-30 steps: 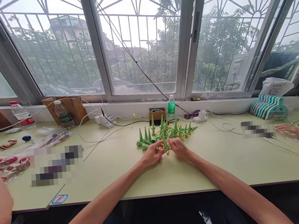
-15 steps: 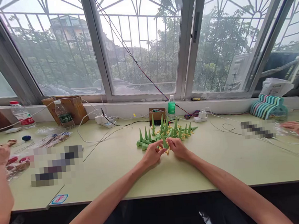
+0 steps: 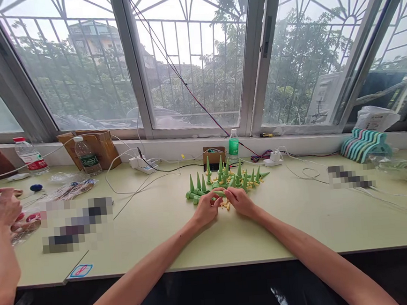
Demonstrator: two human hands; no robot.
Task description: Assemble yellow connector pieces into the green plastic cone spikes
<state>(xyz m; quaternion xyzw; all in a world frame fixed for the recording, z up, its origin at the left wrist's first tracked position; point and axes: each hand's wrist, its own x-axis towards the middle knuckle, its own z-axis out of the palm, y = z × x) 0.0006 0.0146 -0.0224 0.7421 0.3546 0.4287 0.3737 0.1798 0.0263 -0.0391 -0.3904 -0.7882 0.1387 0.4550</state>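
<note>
Two-hand pinch, clock centred on the green pc. (image 3: pixel 220 194): L hand (image 3: pixel 208 207) at 8 o'clock and R hand (image 3: pixel 240 201) at 4 are gripping it, fingers closing from opp. ends; grip force can't be told. The pc. is apparently lying sideways above the tabletop (image 3: pixel 225 249), just nearer the wearer than the green cones (image 3: pixel 239 169), which are standing approx. 11 to 2 o'clock. At 6, yellow pcs. (image 3: pixel 226 205) are lying loose just below. Technique (judged): L is best bracing while R is working along the long axis, w/ knuckles clearing the cones, as a brush may be tipping them. Front edge (image 3: pixel 230 265) is running at 6, well apart; tabletop is extending to the seam (image 3: pixel 123 209) at 9 and white cable (image 3: pixel 304 176) at 3, giving lateral room.
</note>
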